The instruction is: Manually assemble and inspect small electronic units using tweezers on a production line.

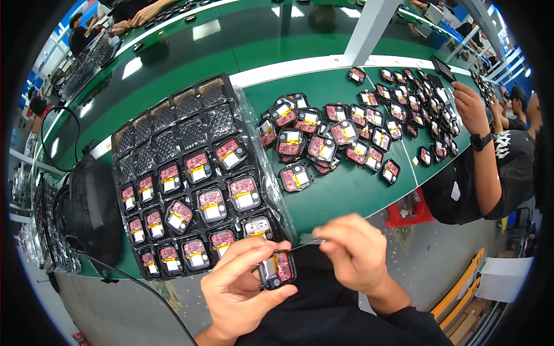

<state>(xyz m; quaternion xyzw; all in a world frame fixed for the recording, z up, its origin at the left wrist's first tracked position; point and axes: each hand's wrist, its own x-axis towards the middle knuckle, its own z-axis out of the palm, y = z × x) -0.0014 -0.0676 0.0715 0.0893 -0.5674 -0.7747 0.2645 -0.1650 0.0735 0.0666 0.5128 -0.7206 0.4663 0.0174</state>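
Note:
My left hand [236,291] grips a small black electronic housing [283,266] between thumb and fingers, its red circuit board and grey-white part facing up. Close by on the right, my right hand [358,256] pinches a thin, translucent strip [309,238] that reaches toward the housing; whether the two touch, I cannot tell. Beyond my left hand lies a black compartment tray [190,130]. Similar housings with red boards, white blocks and yellow tape fill its nearer rows, one of them [179,215] lying askew. The far rows hold none.
Many loose housings [322,147] lie heaped on the green table [346,199] right of the tray. A black mesh-covered object [95,207] with cables stands at the left. A co-worker's hand [470,106] is at the far right, above a red stool [408,213]. A grey post [372,32] rises behind.

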